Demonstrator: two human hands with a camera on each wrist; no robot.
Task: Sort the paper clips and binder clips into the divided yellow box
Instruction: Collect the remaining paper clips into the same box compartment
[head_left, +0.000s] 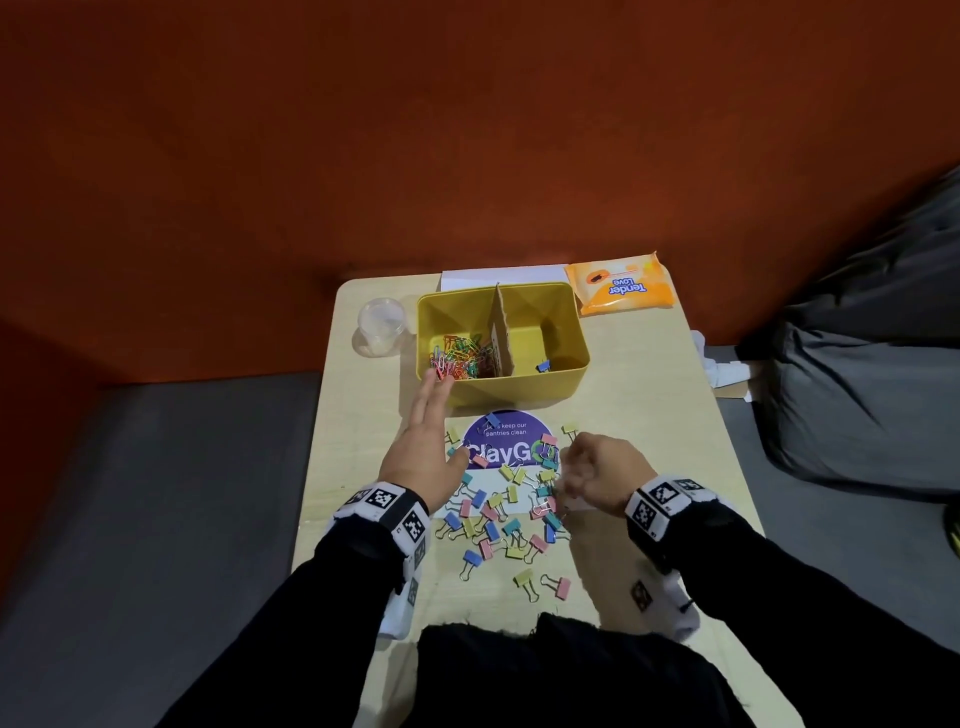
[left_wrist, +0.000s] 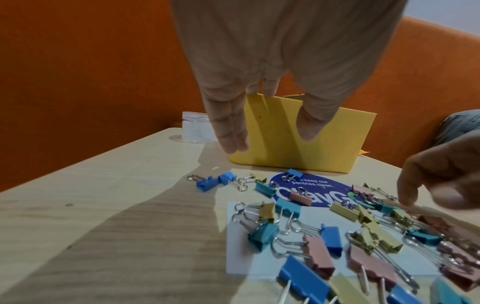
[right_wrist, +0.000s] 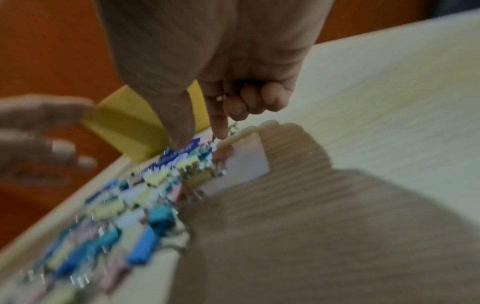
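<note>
The yellow box (head_left: 519, 392) stands mid-table, split by a cardboard divider (head_left: 500, 332). Colored paper clips (head_left: 460, 356) fill its left half, while one blue binder clip (head_left: 543, 366) lies in the right half. Several pastel binder clips (head_left: 509, 514) are scattered on the table in front of the box. My left hand (head_left: 441, 415) hovers with straight fingers by the box's front left corner and holds nothing. My right hand (head_left: 576, 478) is curled over the right side of the pile. In the blurred right wrist view, metal glints among its curled fingers (right_wrist: 270, 96).
A clear plastic jar (head_left: 381, 326) stands left of the box. An orange wipes pack (head_left: 621, 288) and white paper (head_left: 504, 275) lie behind it. A purple round sticker (head_left: 506, 441) lies under some clips. A grey cushion (head_left: 857, 389) sits beyond the table's right edge.
</note>
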